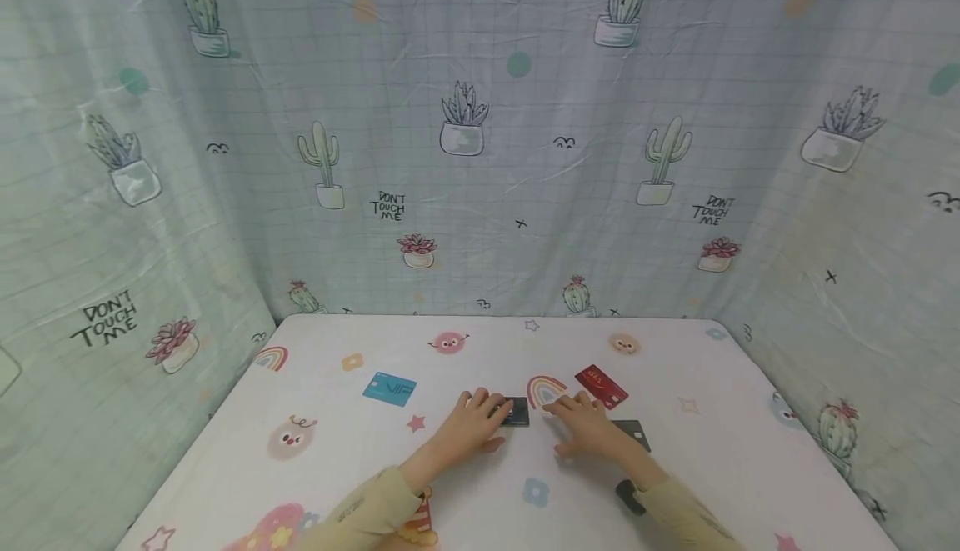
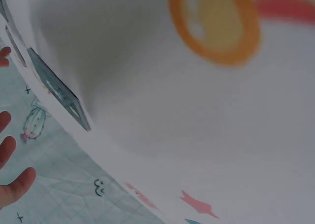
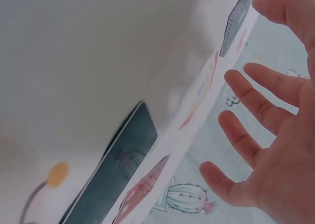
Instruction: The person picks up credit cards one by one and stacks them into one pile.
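Observation:
A stack of cards point(image 1: 519, 412) with a dark top lies mid-table, its layered edges showing in the right wrist view point(image 3: 235, 24). Over its left part is my left hand point(image 1: 471, 428), fingers spread and loosely bent, holding nothing; whether a fingertip touches the stack I cannot tell. To the right, my right hand point(image 1: 588, 433) has its fingers apart with nothing between them point(image 3: 280, 115). A dark grey card point(image 1: 632, 432) lies partly hidden behind that hand. Beyond it is a red card point(image 1: 602, 386). A blue card point(image 1: 390, 388) marked VIP lies left of my left hand.
The white tabletop point(image 1: 480, 484) carries printed stars, rainbows and faces. A patterned cloth point(image 1: 480, 234) with cacti hangs around its back and sides. Something small and black point(image 1: 630, 497) sits at my right wrist by the sleeve.

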### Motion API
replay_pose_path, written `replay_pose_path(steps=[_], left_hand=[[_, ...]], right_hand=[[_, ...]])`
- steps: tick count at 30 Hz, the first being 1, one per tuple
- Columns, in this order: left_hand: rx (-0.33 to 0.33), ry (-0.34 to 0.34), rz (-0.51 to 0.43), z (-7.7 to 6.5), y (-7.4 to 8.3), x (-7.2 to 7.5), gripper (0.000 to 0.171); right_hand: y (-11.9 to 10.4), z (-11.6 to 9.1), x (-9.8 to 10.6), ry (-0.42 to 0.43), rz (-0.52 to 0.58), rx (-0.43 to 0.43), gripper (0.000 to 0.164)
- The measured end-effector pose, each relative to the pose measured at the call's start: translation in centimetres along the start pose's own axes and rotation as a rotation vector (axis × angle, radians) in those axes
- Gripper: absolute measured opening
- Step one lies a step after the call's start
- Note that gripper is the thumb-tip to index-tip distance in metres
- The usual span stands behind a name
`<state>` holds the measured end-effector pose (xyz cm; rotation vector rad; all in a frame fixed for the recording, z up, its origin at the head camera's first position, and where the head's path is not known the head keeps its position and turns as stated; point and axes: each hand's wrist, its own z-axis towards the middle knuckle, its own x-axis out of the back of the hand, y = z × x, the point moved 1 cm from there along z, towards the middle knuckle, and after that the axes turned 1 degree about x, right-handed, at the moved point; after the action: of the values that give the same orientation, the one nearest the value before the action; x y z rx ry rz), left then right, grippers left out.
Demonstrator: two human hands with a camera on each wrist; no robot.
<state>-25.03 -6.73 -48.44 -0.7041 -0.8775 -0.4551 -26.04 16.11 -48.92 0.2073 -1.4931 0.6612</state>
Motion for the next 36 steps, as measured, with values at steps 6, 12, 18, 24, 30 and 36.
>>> replay_pose_path(steps=[6, 12, 18, 24, 30, 36], left_hand=[[-0.030, -0.045, -0.087, 0.1, 2.4, 1.0, 0.050], [-0.022, -0.050, -0.144, 0.8, 4.3, 1.7, 0.047], [-0.002, 0.017, -0.130, 1.7, 5.7, 1.8, 0.048], [0.031, 0.034, -0.164, 3.1, 6.6, 1.8, 0.048], [0.054, -0.013, -0.164, 4.8, 7.7, 1.5, 0.047], [0.083, -0.094, -0.160, 6.6, 8.6, 0.8, 0.047]], right_hand=[[0.4, -1.5, 0.2, 0.033, -0.010, 0.038, 0.058], [0.7, -2.7, 0.8, 0.045, 0.004, 0.021, 0.058], [1.0, -4.2, 1.6, 0.041, 0.041, -0.037, 0.057], [1.9, -5.3, 1.9, 0.030, 0.018, -0.076, 0.059], [3.2, -6.3, 2.2, 0.020, -0.001, -0.141, 0.058], [5.3, -7.1, 2.5, -0.002, -0.001, -0.239, 0.058]])
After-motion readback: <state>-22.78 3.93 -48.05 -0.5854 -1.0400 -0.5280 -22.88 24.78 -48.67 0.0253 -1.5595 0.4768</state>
